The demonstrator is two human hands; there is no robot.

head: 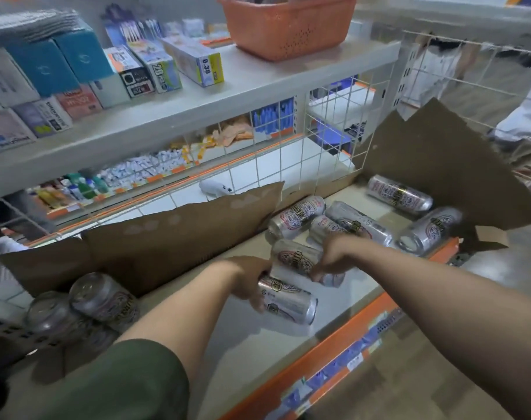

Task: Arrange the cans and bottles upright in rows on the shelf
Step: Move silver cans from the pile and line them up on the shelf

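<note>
Silver cans with red and gold labels lie on the beige shelf [288, 353]. My left hand [249, 280] grips one can [291, 301] lying on its side near the middle. My right hand [334, 256] holds a second can [297, 259] just behind it, tilted. Several more cans lie on their sides at the back right, among them one [297, 216], another [399, 194] by the cardboard and one [429, 230] at the shelf's edge. At the far left two cans [103, 295] stand upright, a second [50, 313] beside the first.
Brown cardboard [173, 241] lines the back of the shelf and rises at the right [440, 165]. A white wire grid [328, 128] stands behind it. The upper shelf [167, 116] carries boxes and an orange basket [288, 28]. The front rail [343, 344] is orange.
</note>
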